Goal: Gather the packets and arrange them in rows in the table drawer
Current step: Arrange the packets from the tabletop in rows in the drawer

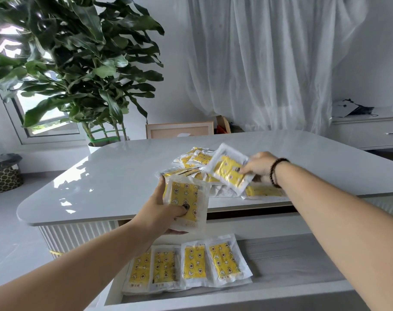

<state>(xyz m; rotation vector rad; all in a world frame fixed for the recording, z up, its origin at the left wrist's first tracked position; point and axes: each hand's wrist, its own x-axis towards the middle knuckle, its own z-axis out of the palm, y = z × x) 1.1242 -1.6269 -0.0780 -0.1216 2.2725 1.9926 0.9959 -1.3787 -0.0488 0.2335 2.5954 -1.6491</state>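
While four flat yellow-patterned, white-edged plastic packets (186, 263) line the open white drawer (292, 261), I log my left hand (162, 212) gripping one, my right hand (258, 164) pinching another over the glossy white tabletop (123, 176)'s near-edge pile (195, 160); most remain.

My clear plastic packets (187, 203) are yellow inside with white star-and-moon prints; the glossy desk (114, 176) is pale grey-white, my beaded bracelet (274, 172) dark.
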